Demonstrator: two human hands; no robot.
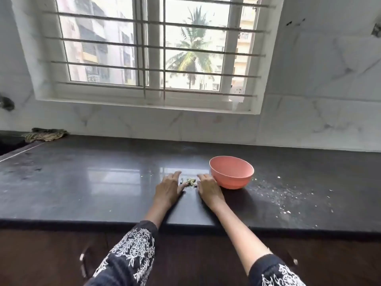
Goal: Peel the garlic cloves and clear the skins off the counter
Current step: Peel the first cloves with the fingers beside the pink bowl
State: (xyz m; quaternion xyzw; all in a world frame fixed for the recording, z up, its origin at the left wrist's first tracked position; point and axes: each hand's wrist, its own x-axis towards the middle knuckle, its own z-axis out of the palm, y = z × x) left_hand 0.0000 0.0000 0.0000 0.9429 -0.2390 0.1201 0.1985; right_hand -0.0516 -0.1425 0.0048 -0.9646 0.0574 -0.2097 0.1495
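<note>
You face bright daylight from window; panes overexposed, outside washed out. Glossy dark counter throws pale window reflection near centre. Soft shadow falls right of pink bowl and beside your forearms. Wide-angle bend tilts window frame and walls. Edges soft, sleeves slightly blurred.

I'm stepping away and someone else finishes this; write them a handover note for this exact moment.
Left hand and right hand: both flat and open on the dark polished stone counter, flanking a small heap of pale garlic skins.
Round pink plastic bowl: upright, just right of the right hand; contents not visible.
Done: skins gathered into one heap.
Left: lift the heap away, then clear the scattered white flecks right of the bowl.
</note>
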